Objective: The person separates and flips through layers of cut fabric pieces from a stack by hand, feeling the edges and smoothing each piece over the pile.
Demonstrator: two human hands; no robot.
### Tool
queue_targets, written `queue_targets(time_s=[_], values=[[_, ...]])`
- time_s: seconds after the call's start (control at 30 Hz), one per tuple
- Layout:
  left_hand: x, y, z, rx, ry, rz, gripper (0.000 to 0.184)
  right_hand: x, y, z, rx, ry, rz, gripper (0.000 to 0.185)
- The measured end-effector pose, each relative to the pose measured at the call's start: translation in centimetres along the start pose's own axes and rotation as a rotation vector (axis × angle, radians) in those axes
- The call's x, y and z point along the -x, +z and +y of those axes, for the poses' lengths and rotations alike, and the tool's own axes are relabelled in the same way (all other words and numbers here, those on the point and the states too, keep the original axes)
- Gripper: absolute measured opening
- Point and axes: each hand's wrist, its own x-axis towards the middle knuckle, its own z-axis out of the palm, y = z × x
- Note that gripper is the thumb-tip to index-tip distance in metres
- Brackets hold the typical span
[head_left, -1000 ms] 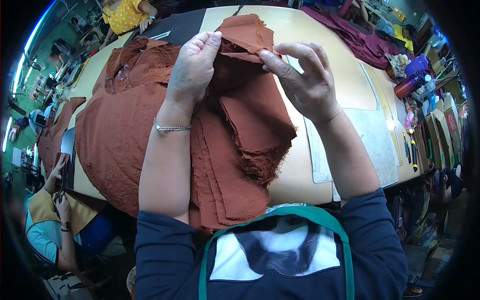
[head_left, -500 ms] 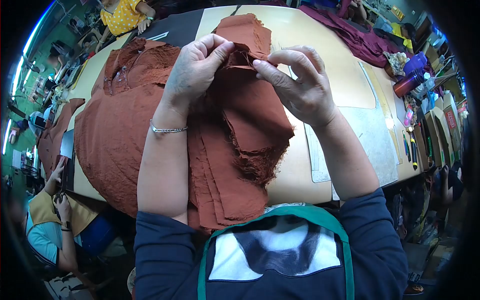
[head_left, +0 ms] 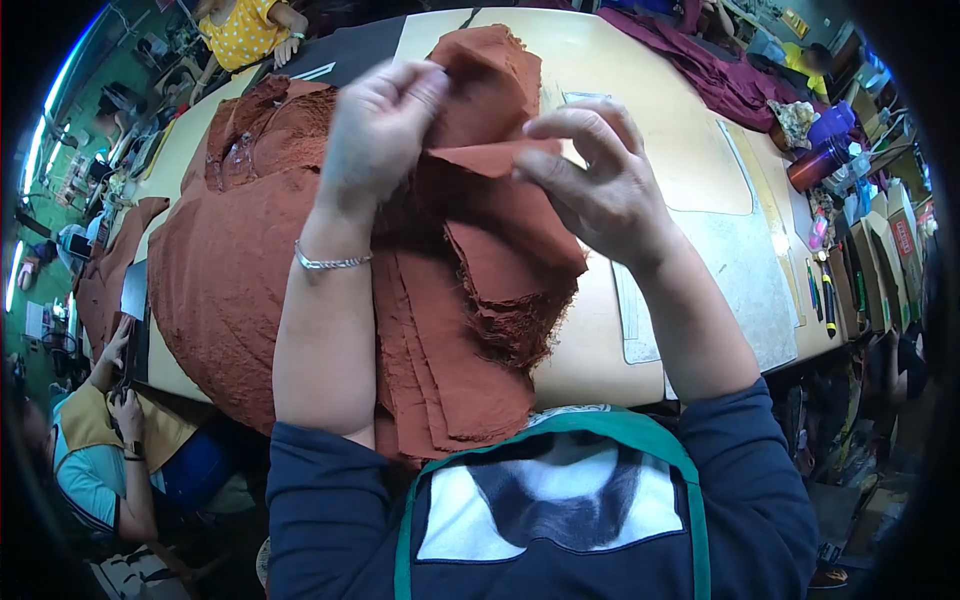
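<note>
My left hand (head_left: 385,130), a chain bracelet at its wrist, is closed in a pinch at the upper part of a rust-brown fabric stack (head_left: 510,215). Motion blurs its fingertips, and I cannot make out what lies between them. Beside the stack's right edge, my right hand (head_left: 605,185) has thumb and forefinger apart. A blurred fabric flap (head_left: 490,157) reaches toward the gap between them. Frayed edges and loose threads show along the layers below. A larger rust-brown fabric pile (head_left: 240,255) lies to the left, partly behind my left forearm.
A clear flat template (head_left: 725,290) lies on the table (head_left: 590,60) at right. Maroon cloth (head_left: 700,65) is spread at the far right. Pens, a tumbler (head_left: 818,165) and cardboard line the right edge. Co-workers sit at far left and lower left (head_left: 110,450).
The fabric edge that was pinched between both hands has dropped into a flap. My left hand has shifted slightly up and left, and my right thumb and forefinger have parted.
</note>
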Motion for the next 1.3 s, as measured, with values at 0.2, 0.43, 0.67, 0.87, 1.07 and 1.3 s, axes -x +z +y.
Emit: queue_targets(time_s=[0.2,0.43,0.67,0.87,1.07,1.3], values=[[-1.9,-4.9,-0.7,0.479,0.043,0.605,0.018,2.6,-5.7,-1.9,-0.312,0.129,-0.424,0.020],[0.0,0.1,1.0,0.166,0.096,-0.027,0.014,-0.7,-5.0,-0.1,-0.332,0.169,-0.035,0.039],[0.5,0.6,1.2,0.253,-0.001,-0.215,0.015,-3.7,-0.2,2.2,-0.395,0.282,0.074,0.037],[0.3,-0.1,0.5,0.225,-0.041,-0.227,0.017,-3.7,1.5,4.1,-1.016,0.493,-0.181,0.021],[0.5,-0.1,0.7,0.300,-0.047,-0.223,0.017,-4.4,2.3,3.5,-1.329,0.575,-0.052,0.017],[0.4,-0.3,0.9,0.558,-0.013,-0.192,0.016,-4.4,3.5,5.0,-1.227,0.531,-0.047,0.023]])
